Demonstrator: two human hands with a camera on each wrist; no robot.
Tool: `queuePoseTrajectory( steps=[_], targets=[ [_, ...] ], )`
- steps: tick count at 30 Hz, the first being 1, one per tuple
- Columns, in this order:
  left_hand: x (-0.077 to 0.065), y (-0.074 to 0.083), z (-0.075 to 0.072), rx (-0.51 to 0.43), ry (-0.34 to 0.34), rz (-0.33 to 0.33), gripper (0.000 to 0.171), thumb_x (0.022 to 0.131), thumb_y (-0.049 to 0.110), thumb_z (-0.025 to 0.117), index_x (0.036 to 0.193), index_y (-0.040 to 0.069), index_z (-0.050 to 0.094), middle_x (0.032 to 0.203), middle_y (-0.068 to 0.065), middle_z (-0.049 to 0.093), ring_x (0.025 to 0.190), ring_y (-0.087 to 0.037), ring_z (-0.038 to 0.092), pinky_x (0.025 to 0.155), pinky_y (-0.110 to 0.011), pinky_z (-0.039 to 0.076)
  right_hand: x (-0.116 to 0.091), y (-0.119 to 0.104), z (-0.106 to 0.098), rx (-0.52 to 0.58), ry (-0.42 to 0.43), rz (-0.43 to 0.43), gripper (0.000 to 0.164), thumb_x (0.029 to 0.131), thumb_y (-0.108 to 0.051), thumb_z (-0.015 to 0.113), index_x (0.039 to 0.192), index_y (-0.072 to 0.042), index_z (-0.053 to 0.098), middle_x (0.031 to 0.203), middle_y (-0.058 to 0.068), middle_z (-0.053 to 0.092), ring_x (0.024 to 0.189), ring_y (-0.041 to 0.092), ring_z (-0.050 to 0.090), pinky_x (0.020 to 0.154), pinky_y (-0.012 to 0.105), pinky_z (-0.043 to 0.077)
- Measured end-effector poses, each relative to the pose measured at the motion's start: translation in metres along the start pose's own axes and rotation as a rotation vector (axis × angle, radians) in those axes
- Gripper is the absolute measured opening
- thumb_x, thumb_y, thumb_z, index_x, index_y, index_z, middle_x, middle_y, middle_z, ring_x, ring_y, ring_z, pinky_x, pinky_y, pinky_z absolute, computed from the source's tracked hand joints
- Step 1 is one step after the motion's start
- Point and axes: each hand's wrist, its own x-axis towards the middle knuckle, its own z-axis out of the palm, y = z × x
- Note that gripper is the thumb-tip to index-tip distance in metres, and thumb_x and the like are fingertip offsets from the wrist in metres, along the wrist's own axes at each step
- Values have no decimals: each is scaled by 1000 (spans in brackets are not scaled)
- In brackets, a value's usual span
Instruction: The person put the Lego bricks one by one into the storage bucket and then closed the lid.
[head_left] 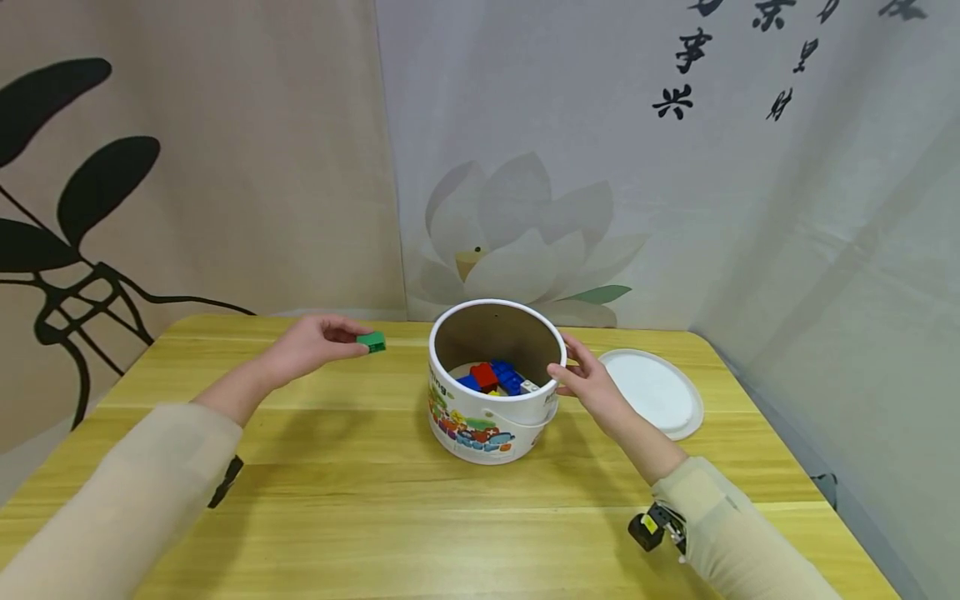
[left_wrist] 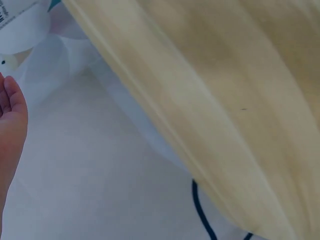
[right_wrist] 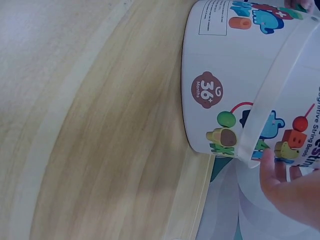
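Left of the bucket, my left hand (head_left: 322, 343) pinches a green toy brick (head_left: 372, 342) between thumb and fingers, above the table. A round white bucket (head_left: 480, 425) with colourful printed pictures stands upright and without its lid. Inside it lie several toy bricks, among them a red brick (head_left: 484, 377) and blue bricks (head_left: 507, 377). My right hand (head_left: 588, 383) grips the bucket's right rim, thumb at the front edge and fingers behind. In the right wrist view, the same hand (right_wrist: 290, 192) touches the printed side near the white handle (right_wrist: 275, 95). The left wrist view catches only part of the left hand (left_wrist: 12, 120).
A round white lid (head_left: 654, 393) lies flat on the wooden table (head_left: 337, 517), right of the bucket and partly behind the right forearm. Behind the table's back edge hangs a pale curtain (head_left: 525, 100) with a printed lotus and dark characters.
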Motion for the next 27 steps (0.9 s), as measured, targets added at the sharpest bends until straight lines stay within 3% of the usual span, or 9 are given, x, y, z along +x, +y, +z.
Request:
queuePoseTrajectory(
  steps=[12,20,27],
  targets=[
    [22,31,10,-11,27,18,36,86,21,66,118,3,63,106,-10,64,88,-12,57,79,-25,49,0,0,-1,-11,1,-9,62,96,-17,52,149,-10,21,145,20,34,108,18,52,88,31,52],
    [39,46,28,-67,23,72,32,85,17,67,113,2,65,103,-9,64,86,-14,56,74,-22,48,0,0,-1,-16,-4,-3,62,96,-20,52,149,-11,21,145,21,33,114,24,50,91,35,51],
    [48,61,43,-71,-8,82,31,86,16,67,114,4,65,106,-11,65,88,-19,56,78,-26,50,0,1,-1,-18,-9,-5,62,97,-20,51,149,-11,20,145,20,33,118,29,48,93,37,51]
  ],
)
